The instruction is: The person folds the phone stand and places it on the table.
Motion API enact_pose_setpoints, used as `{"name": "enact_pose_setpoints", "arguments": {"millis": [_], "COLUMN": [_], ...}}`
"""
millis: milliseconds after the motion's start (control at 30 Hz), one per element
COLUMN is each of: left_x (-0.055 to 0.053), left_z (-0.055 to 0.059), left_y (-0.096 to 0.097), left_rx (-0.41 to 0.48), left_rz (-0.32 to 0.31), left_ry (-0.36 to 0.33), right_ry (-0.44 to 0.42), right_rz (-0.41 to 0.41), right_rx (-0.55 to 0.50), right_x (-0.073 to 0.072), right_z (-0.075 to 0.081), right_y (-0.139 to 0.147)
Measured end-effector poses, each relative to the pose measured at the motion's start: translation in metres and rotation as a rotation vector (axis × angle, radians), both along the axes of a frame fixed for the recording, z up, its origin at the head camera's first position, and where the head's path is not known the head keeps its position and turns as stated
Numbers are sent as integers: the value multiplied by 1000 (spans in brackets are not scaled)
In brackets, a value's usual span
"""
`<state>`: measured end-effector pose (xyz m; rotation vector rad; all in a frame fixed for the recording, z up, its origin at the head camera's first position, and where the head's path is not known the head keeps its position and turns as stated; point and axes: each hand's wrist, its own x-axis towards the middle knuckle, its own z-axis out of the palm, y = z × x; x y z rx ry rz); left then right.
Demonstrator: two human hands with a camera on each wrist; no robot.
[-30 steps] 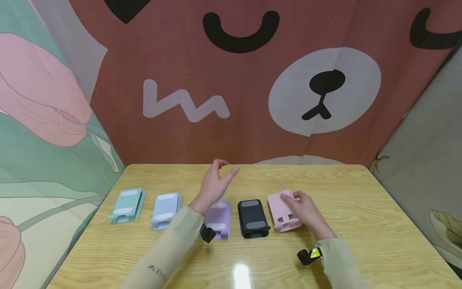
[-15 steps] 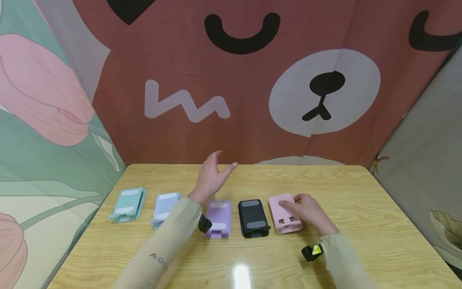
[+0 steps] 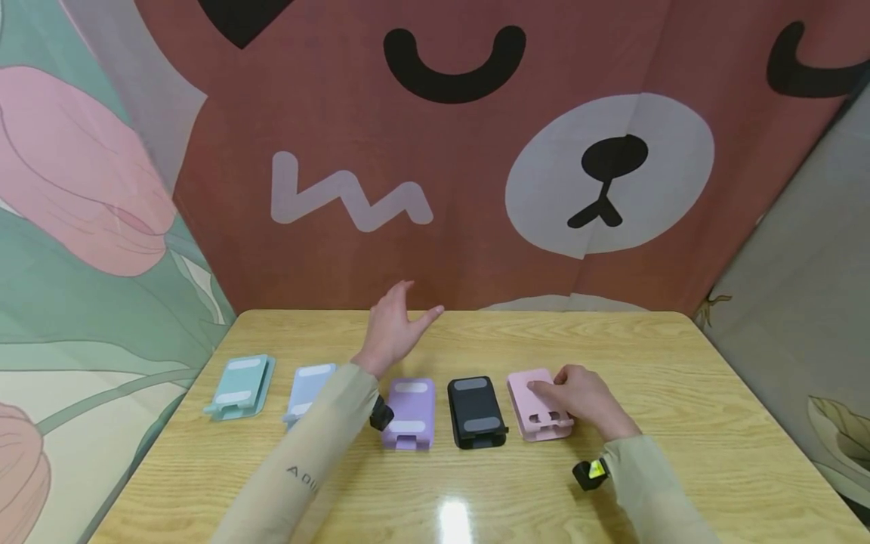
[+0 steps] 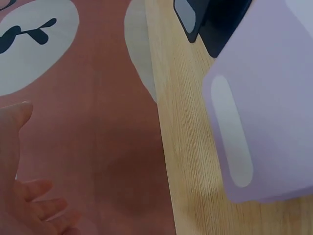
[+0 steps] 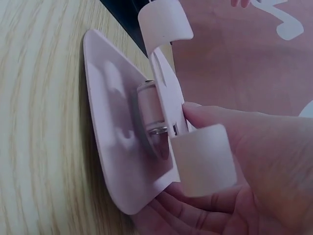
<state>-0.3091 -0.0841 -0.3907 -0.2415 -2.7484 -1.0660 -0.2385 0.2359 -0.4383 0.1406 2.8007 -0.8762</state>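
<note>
My right hand (image 3: 587, 397) grips a pink folding phone stand (image 3: 525, 400) by its right side, thumb on the upper plate and the other fingers at the base. In the right wrist view the pink base (image 5: 105, 122) lies close over the wood, a hinge and two curved lips (image 5: 203, 159) showing above it. My left hand (image 3: 390, 332) holds nothing. Its thumb and fingers are spread in the air toward the table's far edge, beyond a purple phone stand (image 3: 411, 408). Between the purple and pink stands lies a black phone stand (image 3: 476, 404), folded flat.
A light blue phone stand (image 3: 309, 385), partly behind my left sleeve (image 3: 306, 461), and a teal phone stand (image 3: 239, 387) complete the row on the left. The wooden table (image 3: 435, 491) ends at a printed bear cloth (image 3: 469, 249) hanging behind it.
The left hand has drifted left and a little farther away, its fingers opening wider. The right hand and the pink stand have shifted slightly nearer and to the right.
</note>
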Motion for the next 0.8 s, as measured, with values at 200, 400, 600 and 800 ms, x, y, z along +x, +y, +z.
{"name": "enact_pose_setpoints", "arguments": {"millis": [200, 400, 600, 800], "left_x": [-3, -4, -2, -4], "left_z": [-1, 0, 2, 0], "left_y": [1, 4, 6, 6], "left_rx": [-104, -163, -171, -178], "left_rz": [-18, -44, -51, -56], "left_ry": [20, 23, -1, 1], "right_ry": [9, 28, 26, 80], "right_rz": [40, 98, 91, 54], "right_rx": [54, 106, 118, 187], "right_x": [1, 5, 6, 2], "right_z": [2, 5, 8, 13], "right_y": [-3, -8, -10, -15]}}
